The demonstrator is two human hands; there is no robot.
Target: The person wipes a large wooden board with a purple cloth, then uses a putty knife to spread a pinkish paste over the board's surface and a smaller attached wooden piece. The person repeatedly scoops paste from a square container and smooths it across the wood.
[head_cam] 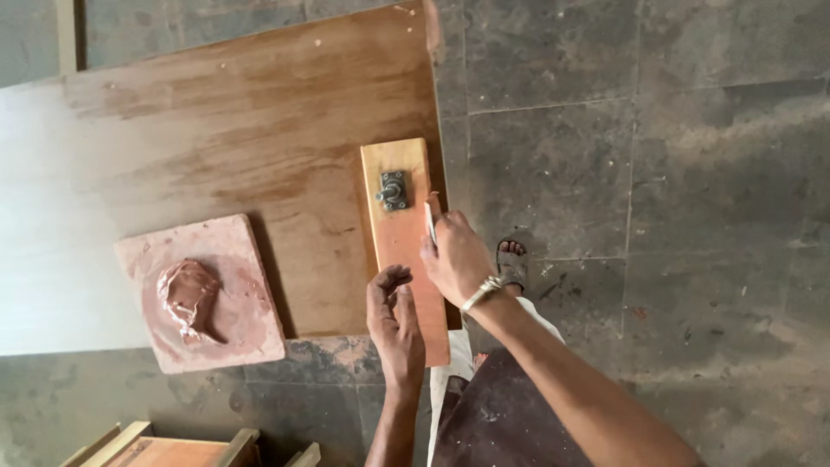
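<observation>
On the big plywood sheet (pixel 242 130), a narrow wooden board (pixel 402 233) runs lengthwise away from the person.
Right hand (pixel 456 259) grips a thin blade (pixel 430 220) at its right edge — nearer; left hand (pixel 393 316) rests loosely curled, empty, on its near end.

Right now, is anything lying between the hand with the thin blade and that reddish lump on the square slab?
Yes: the left hand sits partway between the right hand and the reddish lump; beyond it, only bare wooden board.
</observation>
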